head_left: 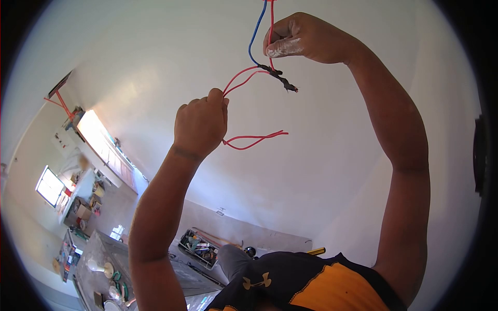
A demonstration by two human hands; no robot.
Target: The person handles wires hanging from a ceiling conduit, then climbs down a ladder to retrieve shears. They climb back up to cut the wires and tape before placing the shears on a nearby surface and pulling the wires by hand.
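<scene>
My left hand is closed in a fist around a pair of red wires. Their twisted free ends stick out below the fist. Higher up, my right hand, with white powder on the thumb and fingers, pinches a red wire that hangs from above. A blue wire hangs beside it. All these wires meet at a joint wrapped in black tape, which ends in a frayed tip. The joint hangs between my two hands, touched by neither.
A crate of tools sits on the floor near the wall. At lower left is a table with several items on it. A bright doorway and a window are on the left. A dark object is at the right edge.
</scene>
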